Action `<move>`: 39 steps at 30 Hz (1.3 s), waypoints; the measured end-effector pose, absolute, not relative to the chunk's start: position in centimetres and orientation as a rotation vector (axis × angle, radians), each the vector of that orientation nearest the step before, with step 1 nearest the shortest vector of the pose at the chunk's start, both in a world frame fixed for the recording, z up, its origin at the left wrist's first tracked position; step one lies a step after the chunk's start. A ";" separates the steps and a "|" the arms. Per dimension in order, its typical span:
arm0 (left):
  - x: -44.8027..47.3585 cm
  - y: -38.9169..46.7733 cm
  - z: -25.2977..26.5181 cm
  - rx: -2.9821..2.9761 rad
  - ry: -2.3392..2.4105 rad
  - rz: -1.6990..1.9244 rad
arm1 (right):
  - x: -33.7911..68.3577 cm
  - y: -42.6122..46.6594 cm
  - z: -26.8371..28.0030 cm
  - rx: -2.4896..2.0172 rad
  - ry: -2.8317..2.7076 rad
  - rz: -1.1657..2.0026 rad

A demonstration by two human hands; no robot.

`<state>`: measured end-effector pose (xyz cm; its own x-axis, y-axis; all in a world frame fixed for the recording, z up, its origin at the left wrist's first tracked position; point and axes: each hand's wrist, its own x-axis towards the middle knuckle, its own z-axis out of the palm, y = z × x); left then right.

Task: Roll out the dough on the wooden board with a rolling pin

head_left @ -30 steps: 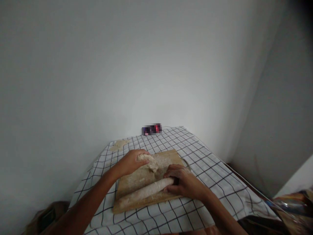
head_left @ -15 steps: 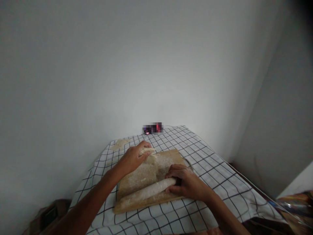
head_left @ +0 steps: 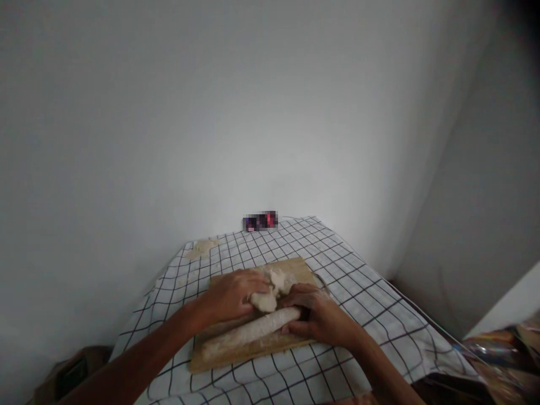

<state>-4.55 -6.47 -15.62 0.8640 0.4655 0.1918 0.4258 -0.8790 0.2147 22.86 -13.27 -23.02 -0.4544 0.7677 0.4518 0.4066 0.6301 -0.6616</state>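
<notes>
Both bare hands were curled around things: the left hand, palm down, closed over one soft lump of dough, and the right hand bent its fingers and thumb about the right end of one rolling pin. Behind them rose two smooth, pale walls, meeting in a corner at the right. One cloth spread below, white with a grid of thin dark lines, wrinkled at the lower right. Some shiny, crinkled packaging lay at the lower right, too blurred to count. One flat wooden board, four-sided and dusted with pale powder, lay slantwise on the cloth. The rolling pin, straight, round and coated in white powder, ran across the near part of the board. Pale, uneven and bulging, the dough was over the board, just beyond the pin and between the hands; whether it touched the pin could not be told. One thin, ragged, off-white patch lay flat on the far left corner of the cloth. One small dark and red object, pixelated, sat at the cloth's far edge, and one thin loop showed at the board's right side
</notes>
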 end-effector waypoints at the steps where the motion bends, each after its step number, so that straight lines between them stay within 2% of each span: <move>1: -5.6 -6.9 -16.2 2.824 0.739 0.305 | 22.8 -13.3 -23.0 -0.918 -2.095 0.604; 8: -8.6 -9.0 -16.9 2.659 1.035 0.319 | 23.0 -13.4 -22.8 -0.834 -2.089 0.692; 15: -8.0 -9.8 -19.3 2.882 0.853 0.456 | 23.1 -12.9 -23.2 -0.910 -1.752 0.761; 18: -8.8 -8.5 -19.8 3.101 0.667 0.535 | 23.3 -12.5 -23.5 -1.019 -1.596 0.750; 21: -9.8 -6.7 -20.3 3.135 0.692 0.664 | 23.3 -12.3 -23.7 -1.069 -1.537 0.756; 27: -9.8 -6.3 -20.9 2.621 1.214 0.972 | 23.2 -12.5 -23.6 -1.067 -1.551 0.759; 30: -8.3 -7.2 -20.7 2.327 1.424 0.968 | 23.2 -12.6 -23.5 -1.075 -1.549 0.761; 34: -5.8 -7.2 -20.8 2.088 1.447 0.822 | 23.2 -12.6 -23.4 -1.082 -1.555 0.764; 39: -5.1 -5.6 -20.9 1.992 1.255 0.746 | 23.1 -12.7 -23.2 -1.088 -1.557 0.761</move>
<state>-5.11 -5.59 -20.91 0.3774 0.9185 0.1179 0.5426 -0.3225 0.7756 23.15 -12.75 -23.21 -0.0460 0.9205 0.3879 0.2593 0.3860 -0.8853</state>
